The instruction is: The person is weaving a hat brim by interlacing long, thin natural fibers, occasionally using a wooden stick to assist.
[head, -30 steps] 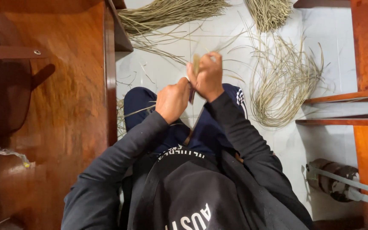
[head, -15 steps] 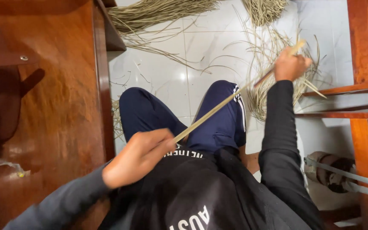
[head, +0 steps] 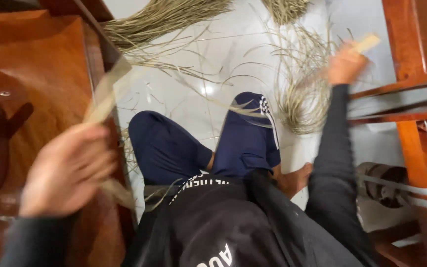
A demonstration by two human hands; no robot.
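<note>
Left hand (head: pixel 67 170) blurred, low at the left, in front of the wooden cabinet (head: pixel 30 99); fingers curled narrow around a pale flat strip (head: pixel 106 94), which rises from the fist up along the cabinet's front edge and trails below the hand too. Grip itself smeared by motion, so only the closing of the fingers around the strip shows, not how tightly.

Right hand (head: pixel 344 64) stretched far out to the upper right, arm in a dark sleeve (head: pixel 334 148), fingers closed around another pale strip piece (head: pixel 366 43) that sticks out beyond the fist toward the red-brown wooden frame (head: pixel 406 59). Whether the two pieces are one strip or two: cannot tell, the stretch between the hands being blurred out.

Between the arms, seated on the white tiled floor (head: pixel 189 109), legs in dark blue shorts (head: pixel 213 143) with white stripes, bare foot (head: pixel 295 180) tucked near the right elbow. Dark top with white lettering at the bottom edge of the view.

On the floor beyond the knees, loose dried fibre: a long bundle of straw-coloured strands (head: pixel 164 20) lying near the far left of the floor beside the cabinet, a second tuft (head: pixel 285 9) at the far edge, and a looped hank of strands (head: pixel 302 94) just under the right hand, close to the frame. Stray strands scattered across the tiles between them.

At the right, low beside the frame, a dark roll bound with pale bands (head: pixel 386 185).
</note>
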